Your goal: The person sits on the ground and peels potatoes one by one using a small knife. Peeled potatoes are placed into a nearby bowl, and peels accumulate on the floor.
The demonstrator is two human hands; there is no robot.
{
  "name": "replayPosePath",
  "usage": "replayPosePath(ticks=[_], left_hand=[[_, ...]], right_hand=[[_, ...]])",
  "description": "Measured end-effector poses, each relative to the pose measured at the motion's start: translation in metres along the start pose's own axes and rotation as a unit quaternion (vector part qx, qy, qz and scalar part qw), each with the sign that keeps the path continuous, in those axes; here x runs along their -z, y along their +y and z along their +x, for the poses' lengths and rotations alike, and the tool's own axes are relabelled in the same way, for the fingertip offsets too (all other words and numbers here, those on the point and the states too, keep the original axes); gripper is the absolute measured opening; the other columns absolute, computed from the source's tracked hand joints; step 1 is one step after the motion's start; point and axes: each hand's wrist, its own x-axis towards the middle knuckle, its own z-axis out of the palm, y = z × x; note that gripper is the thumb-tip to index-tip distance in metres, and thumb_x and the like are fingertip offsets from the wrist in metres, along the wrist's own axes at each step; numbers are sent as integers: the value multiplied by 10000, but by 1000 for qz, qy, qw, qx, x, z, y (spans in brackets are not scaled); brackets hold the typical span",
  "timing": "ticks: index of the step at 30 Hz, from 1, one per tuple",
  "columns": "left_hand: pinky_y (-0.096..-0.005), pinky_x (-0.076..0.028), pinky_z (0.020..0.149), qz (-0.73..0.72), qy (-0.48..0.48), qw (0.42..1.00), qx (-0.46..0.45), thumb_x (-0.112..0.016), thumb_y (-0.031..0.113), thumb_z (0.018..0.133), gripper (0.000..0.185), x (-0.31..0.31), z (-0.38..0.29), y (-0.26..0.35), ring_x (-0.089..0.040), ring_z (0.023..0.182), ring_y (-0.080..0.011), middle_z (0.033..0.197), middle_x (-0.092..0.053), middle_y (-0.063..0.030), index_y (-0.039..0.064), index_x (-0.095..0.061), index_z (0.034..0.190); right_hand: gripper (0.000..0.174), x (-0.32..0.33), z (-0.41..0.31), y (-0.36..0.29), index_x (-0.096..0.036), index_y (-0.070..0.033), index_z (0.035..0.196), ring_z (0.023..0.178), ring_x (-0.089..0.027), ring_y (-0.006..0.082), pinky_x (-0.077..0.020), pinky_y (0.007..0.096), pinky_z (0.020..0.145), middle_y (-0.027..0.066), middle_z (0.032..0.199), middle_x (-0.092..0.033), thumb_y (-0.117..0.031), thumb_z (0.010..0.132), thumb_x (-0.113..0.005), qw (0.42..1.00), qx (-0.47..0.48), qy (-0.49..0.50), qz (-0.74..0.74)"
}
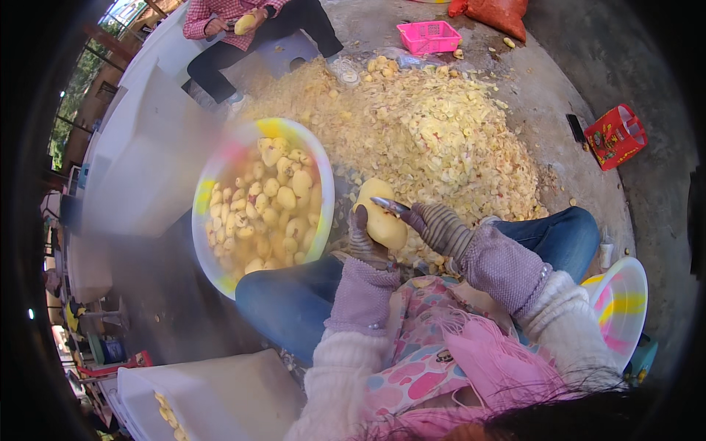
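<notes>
My left hand [366,240], in a striped glove, grips a large peeled potato [379,214] from below and the left. The fingers of my right hand [441,227], gloved too, are closed on a metal peeling tool [390,205], whose blade lies against the upper part of the potato. To the left of my hands, a colourful plastic basin [327,220] holds many peeled potatoes [286,198] in cloudy liquid. Beyond my hands spreads a big heap of potato peelings [447,138] on the floor.
Across the heap sits another person [242,38] holding a potato. A pink plastic basket [429,38] and an orange sack [499,16] lie at the top. To the right are a phone [575,128], a red bag [615,138] and another basin [626,308]. A white container [220,386] stands lower left.
</notes>
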Motion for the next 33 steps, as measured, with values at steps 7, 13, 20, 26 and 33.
replayPosePath(ticks=[7, 13, 20, 26, 33], left_hand=[[-387, -485, 921, 113, -19, 989, -89, -715, 520, 767, 792, -6, 3, -4, -552, 1103, -254, 1213, -556, -103, 45, -448, 1343], [-378, -484, 887, -73, -76, 994, -16, -655, 529, 827, 730, -7, -3, 0, -567, 1046, -241, 1200, -566, -113, 59, -436, 1342], [-412, -414, 1000, -31, -112, 993, -6, -621, 546, 839, 762, -12, -7, 8, -491, 1191, -260, 1317, -496, -122, 45, -405, 1372], [-349, -477, 908, -23, -27, 999, -24, -680, 517, 802, 772, -6, -8, 6, -550, 1058, -210, 1222, -539, -81, 56, -411, 1360], [-358, -467, 904, 35, -104, 994, -21, -675, 556, 778, 833, 13, 9, -3, -533, 1088, -228, 1268, -518, -105, 50, -395, 1377]], right_hand=[[560, 23, 34, -3, -612, -20, 960, 755, -638, 379, -487, 466, 696, 219, 747, -640, -512, 987, -347, 994, -78, 73, -18], [554, 6, -1, -8, -585, -38, 943, 763, -654, 376, -494, 470, 704, 197, 753, -644, -545, 968, -363, 994, 78, -63, -50], [543, 18, 29, 10, -584, -20, 928, 672, -653, 349, -500, 453, 620, 174, 682, -639, -535, 961, -414, 989, -54, 57, -129], [531, 9, 1, 3, -591, -22, 920, 687, -651, 354, -504, 452, 649, 170, 687, -643, -510, 980, -389, 997, 49, 34, -41], [560, 28, 26, 1, -608, -26, 914, 758, -641, 379, -490, 475, 702, 210, 750, -646, -536, 970, -382, 984, -142, 90, -55]])
